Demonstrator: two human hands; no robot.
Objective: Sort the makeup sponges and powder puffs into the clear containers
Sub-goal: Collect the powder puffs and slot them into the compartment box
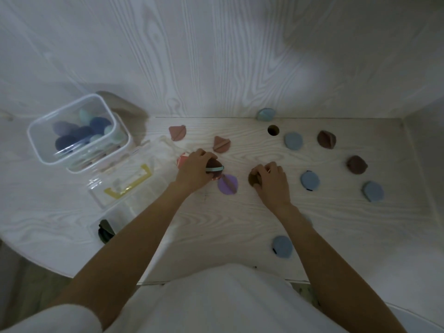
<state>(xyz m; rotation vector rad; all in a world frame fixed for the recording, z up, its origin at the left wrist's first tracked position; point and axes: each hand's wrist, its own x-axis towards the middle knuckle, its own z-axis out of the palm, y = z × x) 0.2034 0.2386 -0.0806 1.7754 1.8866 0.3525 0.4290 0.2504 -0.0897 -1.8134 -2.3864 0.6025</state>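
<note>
- The clear container [79,131] at the left already holds several blue and green sponges; about a dozen puffs lie scattered on the tabletop [240,224], among them a purple puff [227,184], so the sorting looks roughly half done
- The left hand [195,170] grips a dark puff with a teal strap [214,168]; the right hand [270,182] curls round a brown puff [254,179] on the tabletop

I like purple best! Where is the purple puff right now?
In the head view, the purple puff lies on the table near the middle, just beside the left hand, with the right hand to its right.
</note>
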